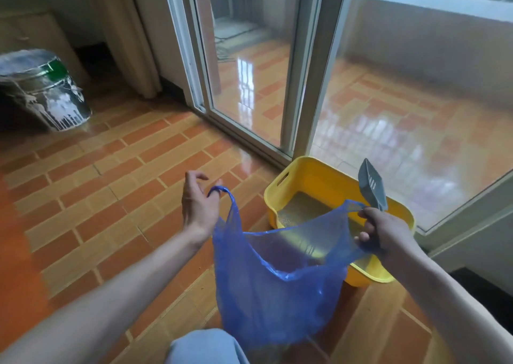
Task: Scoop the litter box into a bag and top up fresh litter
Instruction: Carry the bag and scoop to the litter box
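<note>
Both hands are sharing the blue plastic bag [277,288]: the left hand [198,205] is carrying one handle loop hooked over a finger, its other fingers spread loosely, while the right hand [385,234] is clenching its grip around the other handle together with the stem of the grey slotted scoop [372,184], whose blade is pointing upward. Between them the bag is hanging open and sagging toward the tiled floor [111,174], in front of the person's knee [205,347] in pale blue fabric. Behind the bag, the yellow litter box [305,174] is sitting on the floor just beside the sliding glass door [249,66], holding a layer of sandy litter [299,211] (partly showing through the translucent plastic). Well apart, at the far left, a paint-splashed bucket [52,91] is standing under a plastic cover; a green band is showing on it, but no writing there can be read.
</note>
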Demonstrator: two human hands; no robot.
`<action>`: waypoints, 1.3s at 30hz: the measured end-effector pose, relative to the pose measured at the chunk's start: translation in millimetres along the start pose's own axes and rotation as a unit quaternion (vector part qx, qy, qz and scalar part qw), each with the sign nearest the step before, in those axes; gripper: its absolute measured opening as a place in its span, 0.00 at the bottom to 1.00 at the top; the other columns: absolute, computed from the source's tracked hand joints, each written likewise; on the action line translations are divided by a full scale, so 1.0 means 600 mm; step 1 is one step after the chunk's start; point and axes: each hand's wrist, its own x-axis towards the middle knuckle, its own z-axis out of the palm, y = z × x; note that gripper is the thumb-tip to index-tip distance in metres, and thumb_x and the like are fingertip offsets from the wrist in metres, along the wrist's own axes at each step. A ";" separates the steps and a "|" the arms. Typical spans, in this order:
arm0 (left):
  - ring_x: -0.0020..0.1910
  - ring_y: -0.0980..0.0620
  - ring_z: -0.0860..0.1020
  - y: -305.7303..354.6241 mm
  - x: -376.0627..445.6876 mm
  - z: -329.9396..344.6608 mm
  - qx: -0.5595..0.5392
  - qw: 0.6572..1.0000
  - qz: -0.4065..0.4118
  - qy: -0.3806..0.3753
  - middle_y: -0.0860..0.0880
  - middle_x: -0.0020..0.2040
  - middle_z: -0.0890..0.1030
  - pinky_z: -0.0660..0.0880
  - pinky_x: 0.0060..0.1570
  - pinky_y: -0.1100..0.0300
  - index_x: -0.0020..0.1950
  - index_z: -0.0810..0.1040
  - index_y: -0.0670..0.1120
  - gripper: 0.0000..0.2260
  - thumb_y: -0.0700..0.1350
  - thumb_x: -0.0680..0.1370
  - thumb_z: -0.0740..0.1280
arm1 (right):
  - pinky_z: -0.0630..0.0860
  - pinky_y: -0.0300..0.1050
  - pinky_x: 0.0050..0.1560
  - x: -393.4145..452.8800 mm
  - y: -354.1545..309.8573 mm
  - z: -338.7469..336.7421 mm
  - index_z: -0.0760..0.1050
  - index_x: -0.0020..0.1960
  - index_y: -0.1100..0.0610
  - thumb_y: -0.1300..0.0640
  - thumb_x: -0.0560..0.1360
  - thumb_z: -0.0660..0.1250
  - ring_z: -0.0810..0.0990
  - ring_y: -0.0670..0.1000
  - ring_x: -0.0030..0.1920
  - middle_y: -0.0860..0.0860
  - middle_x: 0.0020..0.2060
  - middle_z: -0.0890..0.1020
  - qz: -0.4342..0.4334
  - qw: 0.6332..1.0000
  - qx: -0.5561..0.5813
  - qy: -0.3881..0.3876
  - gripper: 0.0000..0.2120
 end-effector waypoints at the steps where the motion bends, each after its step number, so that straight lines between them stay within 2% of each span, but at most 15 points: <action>1: 0.37 0.48 0.69 0.005 -0.004 0.007 -0.059 0.993 -0.096 -0.021 0.49 0.39 0.70 0.69 0.36 0.55 0.50 0.71 0.46 0.15 0.52 0.77 0.74 | 0.69 0.38 0.20 -0.004 0.004 0.000 0.72 0.51 0.62 0.61 0.81 0.64 0.64 0.48 0.17 0.48 0.19 0.62 -0.010 1.000 -0.006 -0.003 0.04; 4: 0.31 0.46 0.75 0.009 -0.004 0.018 -0.209 0.922 -0.315 -0.089 0.45 0.33 0.78 0.78 0.34 0.56 0.40 0.76 0.45 0.17 0.55 0.73 0.78 | 0.70 0.40 0.21 -0.014 0.015 0.002 0.72 0.54 0.62 0.61 0.82 0.64 0.64 0.48 0.17 0.48 0.20 0.62 -0.033 0.999 -0.028 -0.005 0.05; 8: 0.41 0.46 0.84 -0.006 -0.005 0.016 -0.344 0.861 -0.321 -0.192 0.42 0.46 0.86 0.80 0.45 0.53 0.47 0.84 0.43 0.17 0.57 0.80 0.68 | 0.74 0.42 0.23 -0.021 0.027 0.009 0.76 0.56 0.66 0.60 0.82 0.65 0.66 0.50 0.18 0.48 0.21 0.62 -0.025 0.999 -0.037 -0.001 0.09; 10: 0.35 0.47 0.83 -0.008 -0.008 0.007 -0.378 0.842 -0.303 -0.236 0.42 0.36 0.82 0.79 0.44 0.53 0.52 0.82 0.39 0.22 0.55 0.85 0.58 | 0.74 0.44 0.26 -0.024 0.036 0.014 0.77 0.57 0.68 0.60 0.82 0.65 0.67 0.51 0.19 0.49 0.22 0.62 -0.027 0.999 -0.038 -0.004 0.11; 12: 0.22 0.49 0.70 -0.007 -0.016 -0.001 -0.323 0.873 -0.254 -0.261 0.48 0.25 0.66 0.77 0.38 0.56 0.50 0.81 0.37 0.28 0.57 0.87 0.51 | 0.73 0.46 0.29 -0.025 0.046 0.018 0.76 0.60 0.69 0.60 0.82 0.64 0.67 0.51 0.19 0.49 0.23 0.61 -0.030 0.999 -0.037 -0.003 0.12; 14: 0.21 0.52 0.60 -0.012 -0.028 -0.002 -0.252 0.908 -0.181 -0.282 0.51 0.24 0.59 0.75 0.33 0.58 0.44 0.81 0.39 0.32 0.64 0.85 0.52 | 0.73 0.46 0.28 -0.024 0.055 0.018 0.76 0.61 0.68 0.60 0.83 0.63 0.67 0.50 0.19 0.49 0.23 0.61 -0.031 0.999 -0.032 0.005 0.12; 17: 0.23 0.53 0.61 -0.023 -0.036 -0.002 -0.201 0.942 -0.108 -0.248 0.53 0.26 0.60 0.73 0.31 0.57 0.40 0.78 0.43 0.22 0.58 0.84 0.62 | 0.73 0.44 0.26 -0.020 0.062 0.012 0.76 0.61 0.67 0.60 0.83 0.63 0.66 0.49 0.18 0.48 0.21 0.61 -0.035 0.999 -0.020 0.028 0.12; 19: 0.23 0.53 0.64 -0.038 -0.025 -0.001 -0.151 0.965 -0.077 -0.201 0.54 0.24 0.63 0.72 0.31 0.56 0.39 0.75 0.44 0.18 0.52 0.85 0.62 | 0.73 0.43 0.27 -0.014 0.063 0.002 0.75 0.62 0.67 0.60 0.83 0.63 0.65 0.48 0.18 0.47 0.21 0.61 -0.030 0.998 -0.009 0.051 0.12; 21: 0.20 0.52 0.67 -0.059 -0.008 -0.005 -0.106 0.979 -0.081 -0.155 0.53 0.23 0.67 0.72 0.32 0.54 0.40 0.75 0.44 0.18 0.54 0.84 0.60 | 0.72 0.42 0.25 -0.008 0.061 -0.015 0.74 0.63 0.66 0.61 0.83 0.63 0.65 0.47 0.18 0.46 0.20 0.62 -0.022 0.997 0.012 0.076 0.11; 26: 0.18 0.56 0.70 -0.100 0.011 -0.016 -0.080 0.983 -0.119 -0.113 0.50 0.29 0.69 0.75 0.38 0.49 0.42 0.75 0.44 0.15 0.48 0.86 0.58 | 0.79 0.44 0.28 0.002 0.060 -0.055 0.73 0.59 0.62 0.63 0.83 0.63 0.72 0.48 0.20 0.48 0.21 0.64 -0.010 0.994 0.044 0.101 0.06; 30: 0.21 0.52 0.69 -0.093 -0.008 -0.001 -0.089 0.978 -0.084 -0.166 0.52 0.27 0.66 0.79 0.37 0.47 0.44 0.74 0.39 0.12 0.49 0.79 0.63 | 0.81 0.46 0.34 -0.009 0.074 -0.056 0.75 0.52 0.61 0.61 0.82 0.64 0.74 0.49 0.21 0.50 0.23 0.67 -0.026 0.996 -0.014 0.085 0.04; 32: 0.22 0.51 0.68 -0.081 -0.021 0.012 -0.097 0.976 -0.053 -0.186 0.48 0.29 0.64 0.82 0.34 0.44 0.44 0.71 0.38 0.13 0.47 0.81 0.65 | 0.79 0.49 0.37 -0.012 0.082 -0.055 0.77 0.51 0.62 0.59 0.82 0.65 0.75 0.50 0.22 0.52 0.24 0.69 -0.050 0.995 -0.048 0.069 0.06; 34: 0.21 0.53 0.68 -0.066 -0.035 0.022 -0.098 0.976 -0.009 -0.196 0.47 0.29 0.65 0.81 0.33 0.42 0.44 0.72 0.42 0.12 0.47 0.84 0.63 | 0.80 0.47 0.34 -0.017 0.085 -0.057 0.77 0.48 0.62 0.57 0.82 0.66 0.77 0.52 0.24 0.53 0.24 0.74 -0.073 0.991 -0.091 0.058 0.08; 36: 0.19 0.53 0.69 -0.049 -0.047 0.029 -0.094 0.972 0.035 -0.211 0.53 0.26 0.66 0.79 0.31 0.46 0.47 0.77 0.49 0.11 0.49 0.86 0.60 | 0.83 0.47 0.33 -0.022 0.085 -0.059 0.77 0.47 0.62 0.56 0.83 0.65 0.82 0.53 0.27 0.54 0.27 0.80 -0.090 0.988 -0.117 0.049 0.10; 39: 0.21 0.53 0.68 -0.023 -0.062 0.035 -0.099 0.963 0.074 -0.238 0.56 0.26 0.67 0.74 0.26 0.52 0.50 0.78 0.54 0.11 0.52 0.85 0.58 | 0.81 0.51 0.41 -0.017 0.087 -0.070 0.79 0.50 0.58 0.50 0.83 0.64 0.84 0.57 0.40 0.56 0.39 0.85 -0.168 0.949 -0.257 0.073 0.12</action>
